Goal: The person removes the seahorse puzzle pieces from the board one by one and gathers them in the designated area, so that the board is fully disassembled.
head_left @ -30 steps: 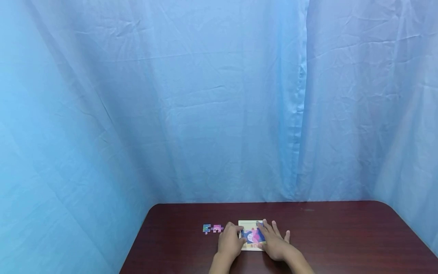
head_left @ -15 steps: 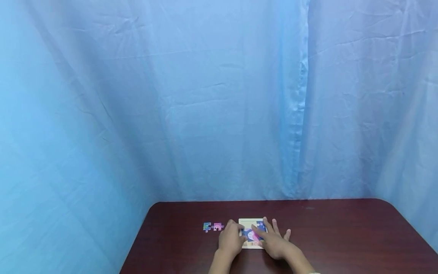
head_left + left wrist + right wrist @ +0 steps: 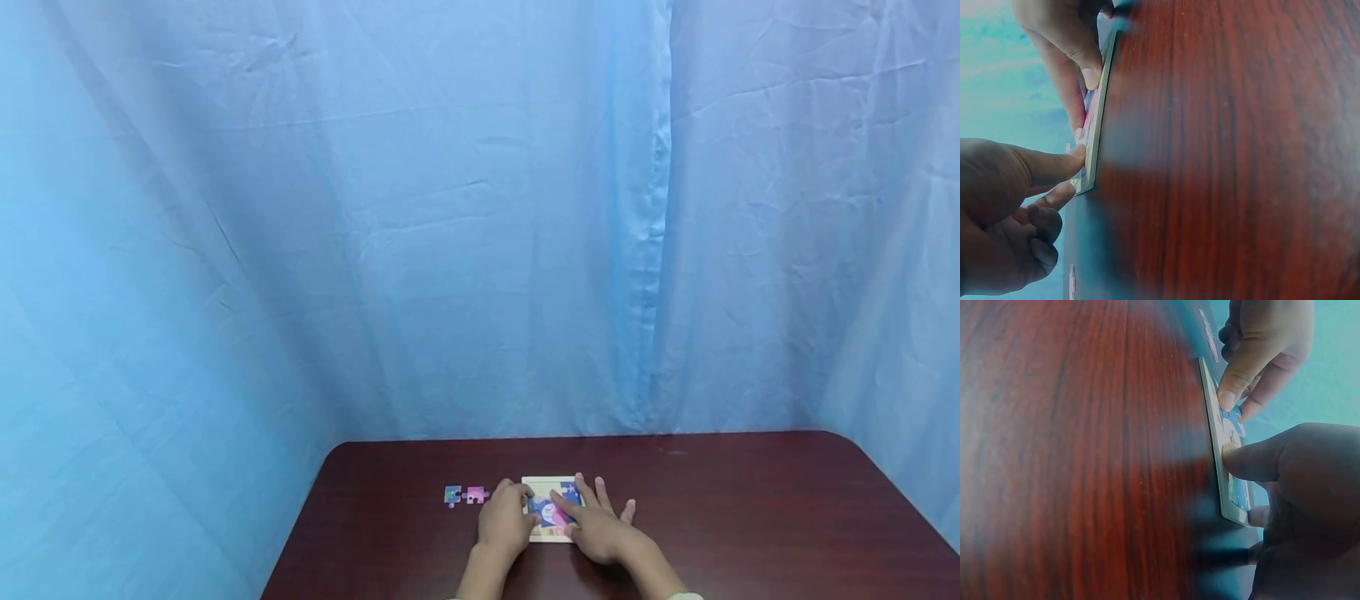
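A small puzzle in a pale tray lies on the table between both hands. Its pieces show blue, pink and white parts. My left hand is at the tray's left side, thumb and index finger pinching a blue puzzle piece, which looks slightly raised in the right wrist view. My right hand rests over the tray's right side with fingers spread. Its index finger and thumb press on the pieces, and part of the picture is hidden under it. In the left wrist view, the left thumb touches the near part of the puzzle.
Two loose puzzle pieces, one blue-green and one pink, lie left of the left hand. The dark red-brown table has rounded far corners. Blue curtains hang behind it and at the sides.
My right index finger has shifted left and down across the puzzle, uncovering a dark blue piece with a star at the upper right. The left hand keeps its place.
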### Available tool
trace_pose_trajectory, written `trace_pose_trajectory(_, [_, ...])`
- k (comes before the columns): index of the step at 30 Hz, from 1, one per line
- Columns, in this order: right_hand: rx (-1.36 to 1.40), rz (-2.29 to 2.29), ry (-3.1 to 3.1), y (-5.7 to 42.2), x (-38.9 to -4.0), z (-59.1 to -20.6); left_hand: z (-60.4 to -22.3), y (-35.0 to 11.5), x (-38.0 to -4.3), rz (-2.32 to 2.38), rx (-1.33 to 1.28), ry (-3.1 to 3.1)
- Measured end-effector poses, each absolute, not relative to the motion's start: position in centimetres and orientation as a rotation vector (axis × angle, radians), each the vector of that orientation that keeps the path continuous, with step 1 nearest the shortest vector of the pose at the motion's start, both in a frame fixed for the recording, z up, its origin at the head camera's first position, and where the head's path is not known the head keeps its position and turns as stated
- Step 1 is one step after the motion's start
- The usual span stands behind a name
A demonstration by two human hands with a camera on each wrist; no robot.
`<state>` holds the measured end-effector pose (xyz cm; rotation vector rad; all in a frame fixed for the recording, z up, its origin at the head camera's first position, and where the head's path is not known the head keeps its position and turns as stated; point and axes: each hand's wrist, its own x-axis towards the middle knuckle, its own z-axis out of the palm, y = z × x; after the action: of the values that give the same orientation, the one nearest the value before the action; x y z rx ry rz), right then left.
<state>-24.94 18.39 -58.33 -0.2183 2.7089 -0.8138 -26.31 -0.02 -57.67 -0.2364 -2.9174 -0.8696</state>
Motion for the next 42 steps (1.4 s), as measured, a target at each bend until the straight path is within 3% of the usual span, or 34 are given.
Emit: trace_pose_trajectory(42, [-0.217, -0.809, 2.704, 18.3, -25.1, -58.5, -57.8, -1.3, -26.8, -1.177, -0.055, -2.718])
